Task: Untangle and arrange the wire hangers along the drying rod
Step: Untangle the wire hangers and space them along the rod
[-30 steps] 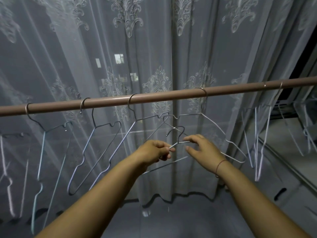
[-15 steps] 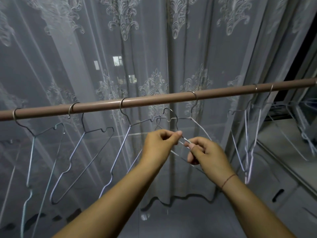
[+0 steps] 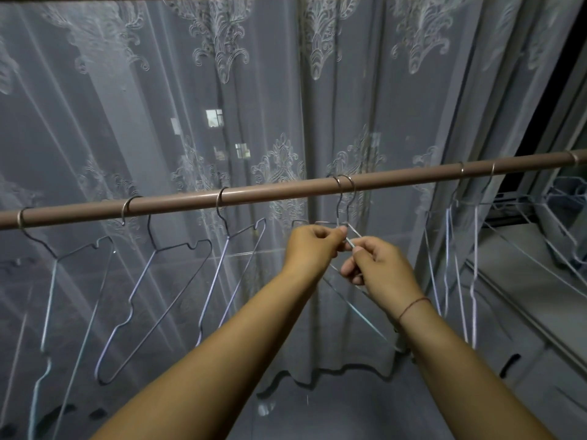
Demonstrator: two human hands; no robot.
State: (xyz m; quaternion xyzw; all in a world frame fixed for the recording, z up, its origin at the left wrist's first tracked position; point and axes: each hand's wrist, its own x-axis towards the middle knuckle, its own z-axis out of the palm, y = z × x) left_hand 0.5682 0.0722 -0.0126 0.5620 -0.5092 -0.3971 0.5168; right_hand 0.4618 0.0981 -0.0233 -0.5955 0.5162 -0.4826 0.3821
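Observation:
A brown drying rod [image 3: 286, 193] runs across the view, rising to the right. Three wire hangers [image 3: 152, 281] hang spaced apart on its left half. Two hooks [image 3: 344, 185] sit side by side on the rod at the middle, belonging to a pair of overlapping hangers [image 3: 352, 308] whose wires run down past my hands. My left hand [image 3: 309, 249] pinches the wire just under those hooks. My right hand [image 3: 379, 269] grips the wire right beside it, the fingertips almost touching. More hangers [image 3: 460, 271] hang bunched at the right.
A sheer patterned curtain [image 3: 222, 90] hangs close behind the rod. A window sill and frame [image 3: 540, 281] lie at the right, with further wire hangers [image 3: 565, 223] spread out there. The floor [image 3: 317, 414] shows below the curtain hem.
Both hands rose toward the rod and came together under the middle hooks. A loose hanger's hook that was below the rod now sits on the rod beside the other hook.

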